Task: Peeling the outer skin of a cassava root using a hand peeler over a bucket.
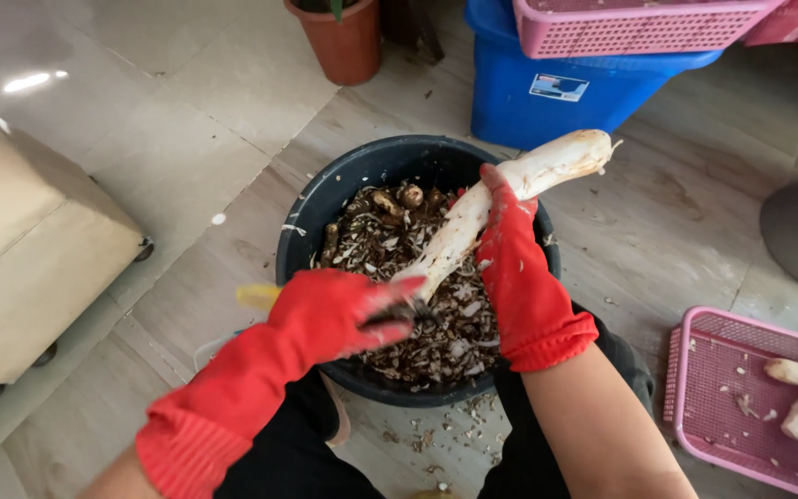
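Head view, two red-gloved hands, left hand (344, 314) gripping yellow-handled peeler (260, 298), right hand (514, 263) one root (510, 199)

Two red-gloved hands, left hand (344, 314) and right hand (519, 277). One long peeled root (510, 199). One black tub (371, 166). Two pink baskets, one at one o'clock (639, 28), one at four o'clock (722, 370). One blue bin (547, 92). One clay pot (344, 42).

Both hands wear red gloves. The left hand (339, 314) is closed in a fist, low down. The right hand (513, 259) is curled tight, its forearm bare.
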